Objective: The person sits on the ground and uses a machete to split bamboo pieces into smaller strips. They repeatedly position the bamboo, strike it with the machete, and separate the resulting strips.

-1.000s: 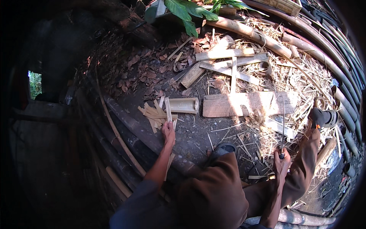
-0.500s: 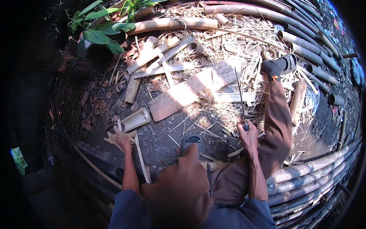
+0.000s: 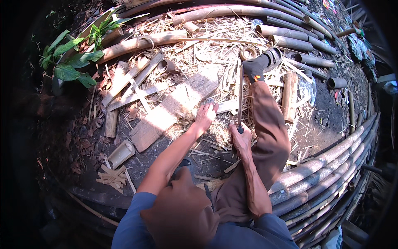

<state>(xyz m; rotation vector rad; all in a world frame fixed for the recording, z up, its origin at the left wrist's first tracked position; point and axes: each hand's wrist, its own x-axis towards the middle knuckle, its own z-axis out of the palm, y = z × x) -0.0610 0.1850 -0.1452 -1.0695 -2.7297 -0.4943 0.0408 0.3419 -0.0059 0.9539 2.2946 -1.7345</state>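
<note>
My right hand (image 3: pixel 241 140) is closed around the dark handle of a long knife (image 3: pixel 240 93), whose narrow blade points away from me beside my right leg. My left hand (image 3: pixel 204 118) reaches over a pale split bamboo strip (image 3: pixel 227 106) on the ground, fingers stretched out at its left part. Whether the fingertips touch it I cannot make out. Just left of that hand lies a thick wooden plank (image 3: pixel 176 108), slanting and partly sunlit. A pile of short bamboo strips (image 3: pixel 112 178) rests at the lower left, near a half-split bamboo piece (image 3: pixel 121 154).
My right leg (image 3: pixel 269 124) stretches forward. Crossed bamboo slats (image 3: pixel 132 85) lie at the left, by a leafy plant (image 3: pixel 70 60). Shavings (image 3: pixel 207 50) cover the ground ahead. Bamboo poles (image 3: pixel 323 162) are stacked at the right; a bamboo ring (image 3: pixel 248 52) lies near my foot.
My left hand has left the strip pile at the lower left and moved forward and right to the strip beside the plank. The knife stays in my right hand. The view has swung right.
</note>
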